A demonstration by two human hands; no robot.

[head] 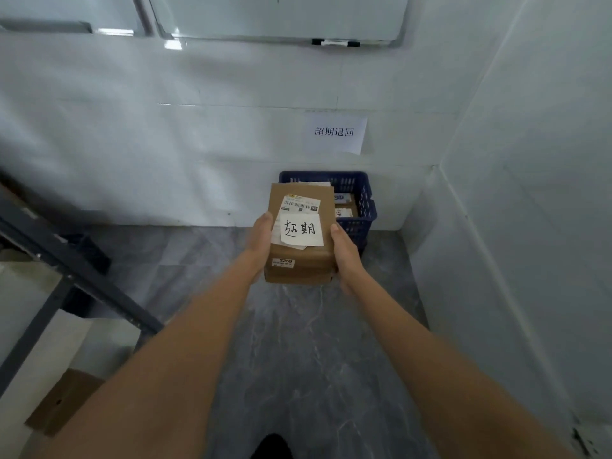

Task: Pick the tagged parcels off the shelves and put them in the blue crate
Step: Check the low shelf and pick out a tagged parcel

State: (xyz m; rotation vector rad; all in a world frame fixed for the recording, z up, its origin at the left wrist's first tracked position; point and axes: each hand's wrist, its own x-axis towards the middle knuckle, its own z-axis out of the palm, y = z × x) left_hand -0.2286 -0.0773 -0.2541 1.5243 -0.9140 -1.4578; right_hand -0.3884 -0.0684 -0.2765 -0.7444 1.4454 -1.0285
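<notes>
A brown cardboard parcel [298, 256] with a white handwritten tag and a barcode label on top is held out in front of me, above the floor and just short of the crate. My left hand [261, 238] grips its left side and my right hand [346, 256] grips its right side and underside. Behind it, the blue crate [362, 207] stands on the floor against the white wall. Other parcels lie inside the crate, partly hidden by the held parcel.
A dark metal shelf frame [66, 260] runs along the left, with a cardboard box [63, 399] low on it. White walls close the corner behind and to the right of the crate. A paper sign [334, 132] hangs above the crate. Grey marble floor lies below my arms.
</notes>
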